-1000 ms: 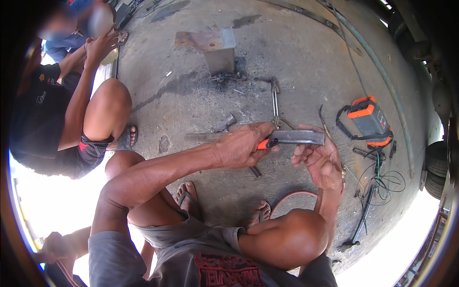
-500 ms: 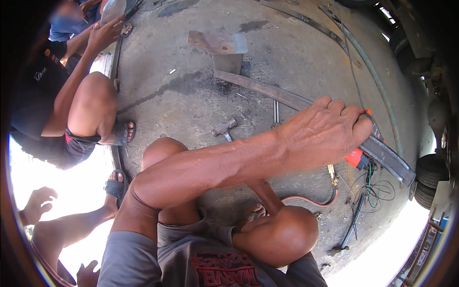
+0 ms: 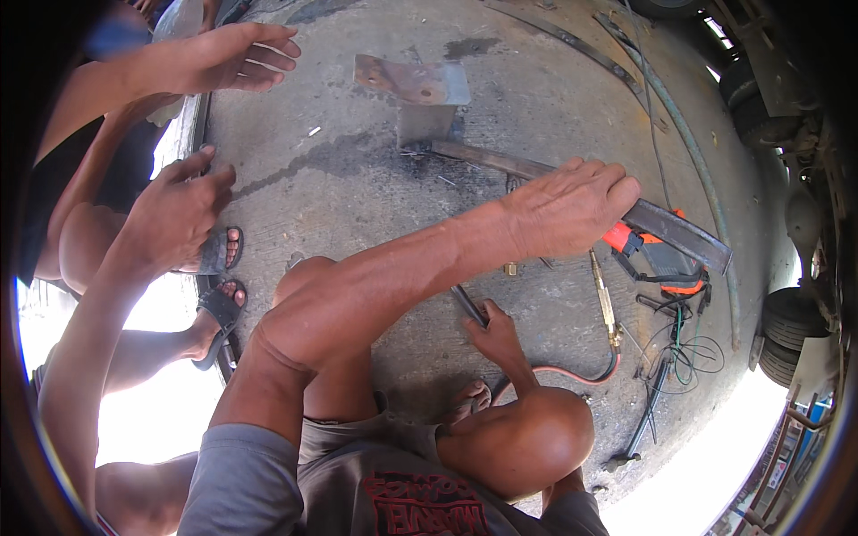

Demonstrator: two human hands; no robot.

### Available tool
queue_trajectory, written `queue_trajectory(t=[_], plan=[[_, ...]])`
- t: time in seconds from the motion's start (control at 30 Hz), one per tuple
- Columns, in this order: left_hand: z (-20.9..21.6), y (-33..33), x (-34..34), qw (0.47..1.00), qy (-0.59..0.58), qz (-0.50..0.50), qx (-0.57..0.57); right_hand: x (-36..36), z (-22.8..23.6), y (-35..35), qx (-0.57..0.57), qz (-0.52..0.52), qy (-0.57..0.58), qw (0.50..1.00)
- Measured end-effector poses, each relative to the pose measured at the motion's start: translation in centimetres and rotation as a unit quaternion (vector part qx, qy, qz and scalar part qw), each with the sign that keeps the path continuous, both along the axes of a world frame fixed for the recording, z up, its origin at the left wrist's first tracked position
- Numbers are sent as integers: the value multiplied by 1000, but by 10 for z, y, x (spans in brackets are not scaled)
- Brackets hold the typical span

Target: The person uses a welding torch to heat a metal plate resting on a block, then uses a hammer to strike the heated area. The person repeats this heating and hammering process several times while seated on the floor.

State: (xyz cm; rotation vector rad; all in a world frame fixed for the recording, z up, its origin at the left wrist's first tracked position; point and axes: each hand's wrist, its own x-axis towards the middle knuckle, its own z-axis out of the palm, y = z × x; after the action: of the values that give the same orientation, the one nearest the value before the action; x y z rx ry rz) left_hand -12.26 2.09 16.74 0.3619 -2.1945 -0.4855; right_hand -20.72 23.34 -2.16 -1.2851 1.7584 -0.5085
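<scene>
My left hand (image 3: 581, 205), its arm crossing in front of me to the right, is wrapped round a long, flat, slightly curved steel bar (image 3: 684, 237). The bar's far end lies beside the foot of a rusty steel block with a flat top plate (image 3: 407, 82). Below my left forearm, my right hand (image 3: 498, 338) is closed round the dark handle of a hammer (image 3: 468, 305). The hammer's head is out of sight, apparently behind my left forearm.
Another person's hands (image 3: 246, 61) reach in from the left. A gas torch (image 3: 606, 304) with a red hose, an orange-and-grey machine (image 3: 670, 261) and tangled cables (image 3: 693, 353) lie to the right. Farther off are a long curved strip (image 3: 581, 49) and tyres (image 3: 795, 322).
My left hand and the bar have shifted left and slightly up. My right hand has come into view with the handle. The other person's arms have reached farther in from the left.
</scene>
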Motion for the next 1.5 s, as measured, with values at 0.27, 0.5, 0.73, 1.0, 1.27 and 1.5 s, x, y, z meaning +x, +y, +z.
queue_trajectory(t=[0.27,0.5,0.73,1.0,1.27,1.5], plan=[[-20,-1,0,995,-90,10,-48,-35,-2,49,50,-85,-27,995],[-21,9,-4,992,-127,6,19,-65,52,82,49,-260,-123,957],[-7,12,6,980,-183,-27,68,-88,148,91,-236,-304,-181,905],[-11,3,-19,982,-143,94,78,-103,246,75,-376,-338,-149,850],[-9,-4,4,986,4,154,64,-88,242,88,-364,-310,-210,853],[-21,-3,-5,989,28,145,-8,-86,235,96,-331,-338,-230,851]])
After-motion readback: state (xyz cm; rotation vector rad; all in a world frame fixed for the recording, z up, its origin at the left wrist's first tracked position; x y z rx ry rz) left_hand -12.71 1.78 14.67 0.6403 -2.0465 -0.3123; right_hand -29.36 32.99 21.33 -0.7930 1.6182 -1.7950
